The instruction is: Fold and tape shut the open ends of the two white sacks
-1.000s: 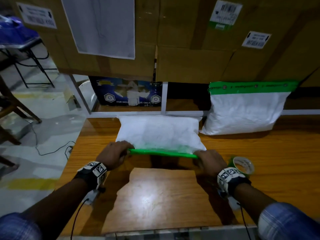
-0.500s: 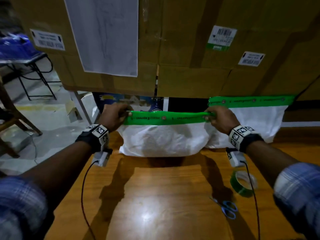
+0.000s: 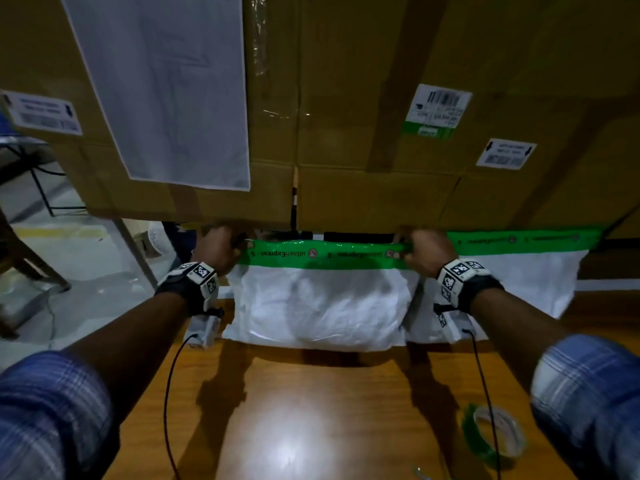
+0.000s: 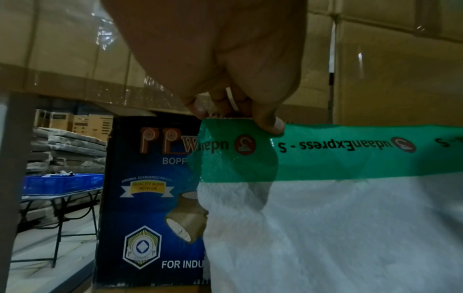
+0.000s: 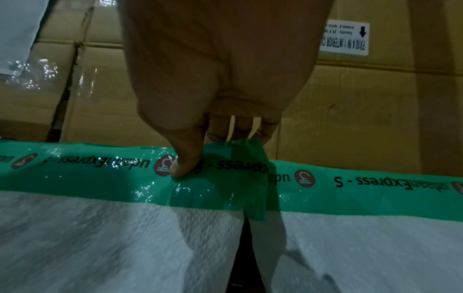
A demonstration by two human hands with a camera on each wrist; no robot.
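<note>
A white sack (image 3: 322,306) stands upright at the back of the wooden table (image 3: 329,410), its top sealed by a strip of green printed tape (image 3: 318,254). My left hand (image 3: 216,249) pinches the taped top's left corner (image 4: 225,138). My right hand (image 3: 427,252) pinches its right corner (image 5: 225,168), thumb on the tape. A second white sack (image 3: 533,278) with the same green tape (image 3: 526,239) along its top stands just right of it (image 5: 363,247), leaning against the cardboard boxes.
Large cardboard boxes (image 3: 381,116) form a wall right behind the sacks. A green tape roll (image 3: 495,434) lies on the table at the front right. A blue printed carton (image 4: 150,198) stands behind the left corner. Floor and a chair (image 3: 20,258) lie to the left.
A second ago the sack lay flat near me, held by its taped edge. Both hands have raised it upright and moved it back beside the other sack.
</note>
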